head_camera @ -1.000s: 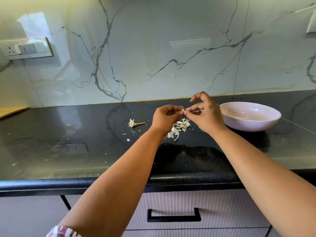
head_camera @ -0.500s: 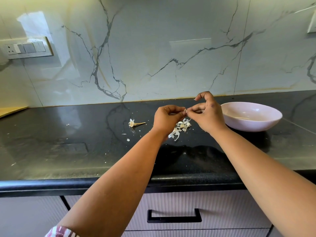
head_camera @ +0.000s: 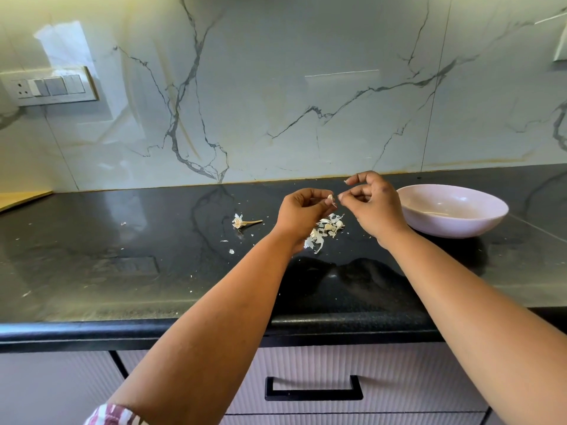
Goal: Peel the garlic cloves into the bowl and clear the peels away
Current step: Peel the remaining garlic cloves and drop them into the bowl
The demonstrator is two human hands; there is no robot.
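My left hand (head_camera: 302, 210) pinches a small pale garlic clove (head_camera: 330, 197) at its fingertips, above the black counter. My right hand (head_camera: 372, 202) is just to the right of it, thumb and finger pinched together on a tiny bit of peel close to the clove; another flake clings to its raised forefinger. Under the hands lies a pile of papery garlic peels (head_camera: 326, 228). A pale pink bowl (head_camera: 478, 223) stands to the right of my right hand; its visible inside looks empty.
A garlic stem with root end (head_camera: 244, 223) lies left of the hands, with small peel flakes (head_camera: 231, 251) scattered round it. The black counter (head_camera: 122, 265) runs to a marble wall with a switch plate (head_camera: 50, 85). A drawer handle (head_camera: 313, 389) is below.
My right hand has drawn a little to the right, away from the clove in my left hand, opening a small gap between the fingertips.
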